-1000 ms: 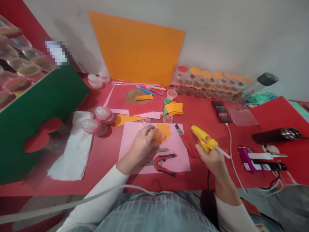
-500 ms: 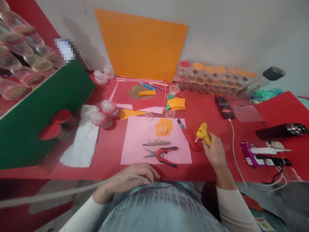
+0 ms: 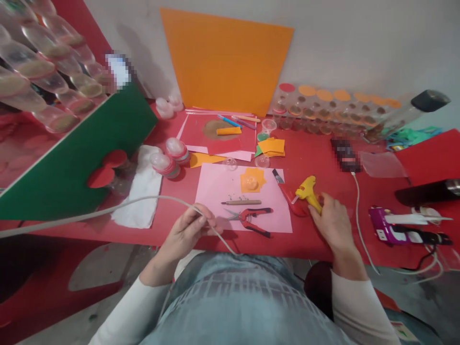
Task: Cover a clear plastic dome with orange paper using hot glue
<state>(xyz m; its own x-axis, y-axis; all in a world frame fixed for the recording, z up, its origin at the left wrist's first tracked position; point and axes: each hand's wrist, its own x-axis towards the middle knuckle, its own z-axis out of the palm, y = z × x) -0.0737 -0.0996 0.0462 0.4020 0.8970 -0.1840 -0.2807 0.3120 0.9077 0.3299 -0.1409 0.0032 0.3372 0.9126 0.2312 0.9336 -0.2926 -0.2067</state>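
Observation:
My left hand (image 3: 192, 221) is raised at the table's front edge, its fingers closed around a white cable (image 3: 151, 197) that runs in from the left and down toward my lap. My right hand (image 3: 334, 220) has its thumb and fingers at the handle end of a yellow glue gun (image 3: 307, 188), whose nozzle points left. On the pink sheet (image 3: 212, 187) between my hands lie red-handled pruning shears (image 3: 249, 220) and a wooden-handled carving tool (image 3: 244, 202). A clear plastic piece (image 3: 250, 182) rests on orange paper there. Beside it is a red-handled knife (image 3: 287, 191).
A green board (image 3: 72, 158) stands at left, near a white cloth (image 3: 140, 201) and clear domes with red rims (image 3: 163, 164). Orange board (image 3: 230, 57) leans on the wall. Clear bottles with orange discs (image 3: 327, 112) line the back. A purple power strip (image 3: 383, 227) sits right.
My left hand has risen from the table edge and lifted the white cable into an arch. My right hand stays at the glue gun's handle. The view has shifted slightly left.

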